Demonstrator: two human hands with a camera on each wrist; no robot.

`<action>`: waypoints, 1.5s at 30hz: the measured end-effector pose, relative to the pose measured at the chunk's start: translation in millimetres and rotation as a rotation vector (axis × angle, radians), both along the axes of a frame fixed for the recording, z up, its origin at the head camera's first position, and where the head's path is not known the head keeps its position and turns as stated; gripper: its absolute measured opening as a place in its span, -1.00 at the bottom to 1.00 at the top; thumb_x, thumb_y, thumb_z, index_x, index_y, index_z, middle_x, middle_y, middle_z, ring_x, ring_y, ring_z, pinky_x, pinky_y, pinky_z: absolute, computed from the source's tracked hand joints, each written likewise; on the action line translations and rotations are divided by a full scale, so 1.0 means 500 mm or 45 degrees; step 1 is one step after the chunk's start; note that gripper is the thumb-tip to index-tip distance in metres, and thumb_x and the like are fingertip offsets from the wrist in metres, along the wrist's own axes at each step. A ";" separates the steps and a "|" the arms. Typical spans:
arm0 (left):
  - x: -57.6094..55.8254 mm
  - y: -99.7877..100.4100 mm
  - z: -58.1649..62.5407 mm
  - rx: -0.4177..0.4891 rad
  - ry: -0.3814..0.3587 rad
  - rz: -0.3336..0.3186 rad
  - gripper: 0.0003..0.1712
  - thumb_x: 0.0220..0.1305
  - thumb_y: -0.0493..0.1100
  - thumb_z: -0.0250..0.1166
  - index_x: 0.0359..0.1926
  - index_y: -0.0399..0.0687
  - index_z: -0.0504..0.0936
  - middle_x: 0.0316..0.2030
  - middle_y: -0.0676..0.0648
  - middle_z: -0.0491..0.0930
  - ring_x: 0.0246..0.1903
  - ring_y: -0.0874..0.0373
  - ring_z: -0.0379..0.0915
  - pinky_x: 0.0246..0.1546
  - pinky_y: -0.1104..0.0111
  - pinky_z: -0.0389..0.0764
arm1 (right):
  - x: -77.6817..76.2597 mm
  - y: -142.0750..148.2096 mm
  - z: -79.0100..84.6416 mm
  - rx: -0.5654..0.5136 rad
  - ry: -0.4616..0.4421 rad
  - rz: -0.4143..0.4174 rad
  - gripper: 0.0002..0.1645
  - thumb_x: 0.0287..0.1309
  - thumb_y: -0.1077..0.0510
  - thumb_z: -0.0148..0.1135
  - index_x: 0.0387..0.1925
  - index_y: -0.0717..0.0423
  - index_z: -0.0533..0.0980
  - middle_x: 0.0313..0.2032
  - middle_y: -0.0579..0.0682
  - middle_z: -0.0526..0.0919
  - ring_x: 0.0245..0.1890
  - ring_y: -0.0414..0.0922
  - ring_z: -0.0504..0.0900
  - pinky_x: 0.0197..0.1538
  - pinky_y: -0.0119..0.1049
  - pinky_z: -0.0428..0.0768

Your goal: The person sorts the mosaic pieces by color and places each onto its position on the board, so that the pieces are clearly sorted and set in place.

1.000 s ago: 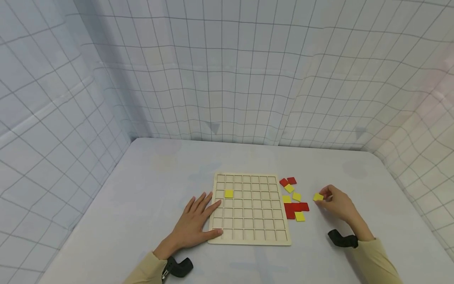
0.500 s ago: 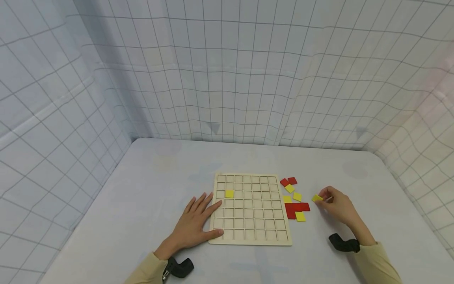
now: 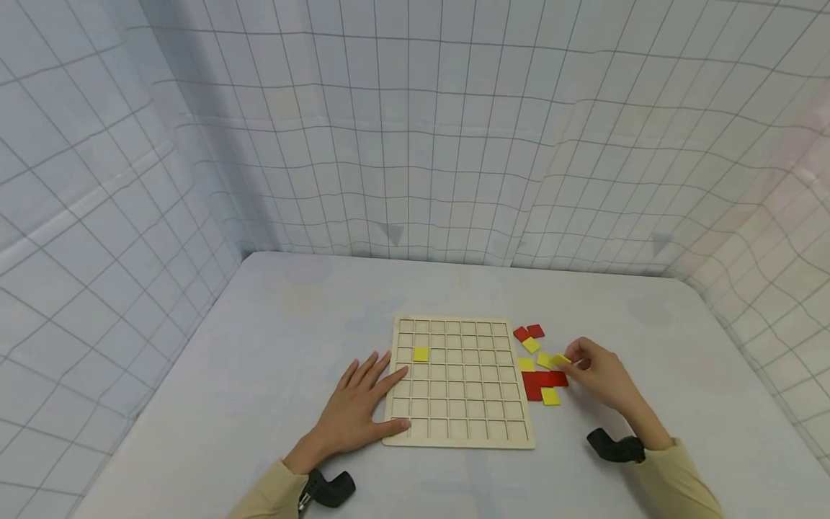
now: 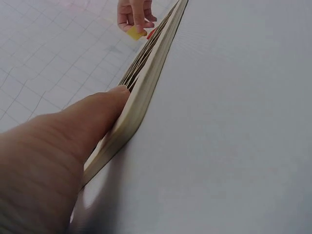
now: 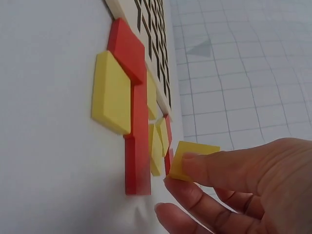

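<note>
A pale wooden grid board (image 3: 463, 389) lies on the table, with one yellow tile (image 3: 421, 354) in a cell near its upper left. My left hand (image 3: 357, 411) rests spread over the board's left edge, thumb and fingertips on the frame. Between thumb and fingers my right hand (image 3: 599, 371) pinches a yellow square tile (image 5: 195, 148), raised above the loose tiles right of the board. In the left wrist view my thumb (image 4: 105, 105) lies on the board's rim. The same pinched tile (image 4: 135, 33) shows at the top there.
Several loose red tiles (image 3: 543, 378) and yellow tiles (image 3: 550, 396) lie along the board's right side, some touching each other. Red tiles (image 3: 535, 331) also sit by its upper right corner. White grid-lined curtains (image 3: 415, 144) stand behind and beside the table.
My right hand has moved left with the yellow tile, from beyond the loose tiles to just over them. The left hand stays on the board.
</note>
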State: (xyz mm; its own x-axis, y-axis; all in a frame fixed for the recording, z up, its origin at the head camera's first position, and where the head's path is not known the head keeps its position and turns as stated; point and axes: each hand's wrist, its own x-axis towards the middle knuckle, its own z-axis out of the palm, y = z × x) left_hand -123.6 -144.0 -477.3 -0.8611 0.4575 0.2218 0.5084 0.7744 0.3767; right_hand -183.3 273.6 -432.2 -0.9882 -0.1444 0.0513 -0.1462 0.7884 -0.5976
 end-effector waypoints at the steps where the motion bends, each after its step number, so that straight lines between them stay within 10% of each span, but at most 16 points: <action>1: 0.000 0.001 0.000 0.000 0.001 -0.001 -0.06 0.12 0.45 0.14 0.44 0.15 0.21 0.44 -0.12 0.00 0.42 -0.08 -0.20 0.34 -0.03 -0.23 | 0.000 -0.006 0.000 -0.004 0.005 0.005 -0.76 0.07 0.21 0.37 -0.32 0.16 0.44 -0.39 -0.01 0.56 -0.41 -0.08 0.50 -0.44 -0.28 0.48; 23: -0.001 0.000 -0.002 -0.030 0.003 0.012 -0.04 0.11 0.47 0.12 0.44 0.17 0.19 0.44 -0.09 -0.01 0.42 -0.06 -0.21 0.34 -0.03 -0.23 | -0.023 -0.157 0.012 -0.139 0.167 0.329 -0.86 0.11 0.26 0.35 -0.29 0.05 0.54 -0.37 -0.17 0.61 -0.44 -0.22 0.55 -0.41 -0.30 0.52; 45: 0.000 0.001 -0.003 -0.056 -0.018 0.022 -0.04 0.12 0.50 0.06 0.45 0.19 0.17 0.45 -0.06 -0.04 0.43 -0.02 -0.26 0.35 0.01 -0.26 | -0.065 -0.307 -0.002 -0.176 0.141 0.424 -0.89 0.05 0.23 0.38 -0.37 0.05 0.57 -0.45 -0.17 0.58 -0.48 -0.22 0.48 -0.40 -0.33 0.47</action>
State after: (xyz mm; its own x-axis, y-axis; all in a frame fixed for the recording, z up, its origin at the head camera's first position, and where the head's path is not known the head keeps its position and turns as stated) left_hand -123.7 -143.6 -478.9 -0.8721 0.4512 0.1892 0.4893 0.7991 0.3495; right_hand -216.0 120.0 -433.3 -0.8755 -0.4413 0.1969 -0.4509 0.5993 -0.6614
